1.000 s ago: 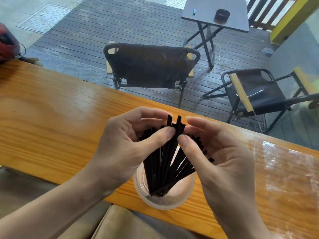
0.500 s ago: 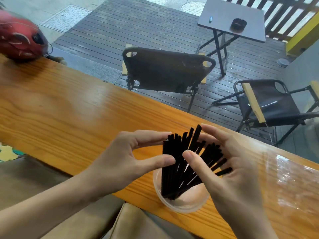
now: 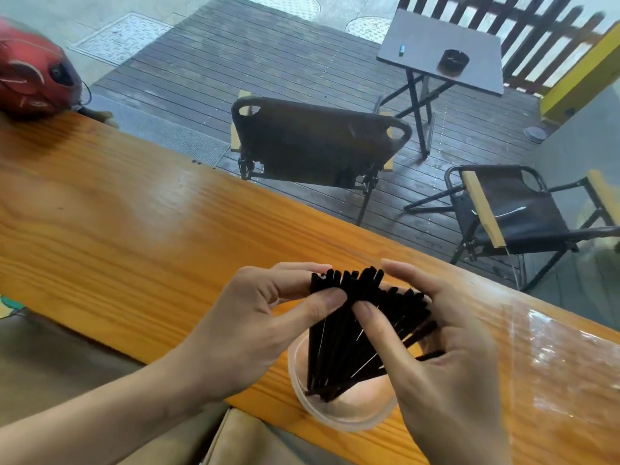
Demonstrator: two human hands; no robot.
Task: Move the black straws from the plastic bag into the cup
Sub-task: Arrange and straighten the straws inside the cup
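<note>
Since the earlier frame, both hands have closed in on the upper ends of the straws point(image 3: 339, 344), drawing the loose fan into a tighter bunch; thumb and forefinger of each hand stood further apart before. Left hand point(image 3: 245, 333): thumb and forefinger pinch the left side of the bunch near its top. Right hand point(image 3: 436, 350): thumb presses the front of the bunch, and the fingers curl round its right and rear sides. Straw position: lower ends inside the clear cup point(image 3: 339, 414), upper ends splayed above the rim, leaning right. Cup position: upright on the wooden desk point(image 3: 134, 250), at its near edge. Clear plastic bag point(image 3: 550, 360): flat on the desk, just right of the right hand. Red helmet point(image 3: 33, 82): at the far left end of the desk.
</note>
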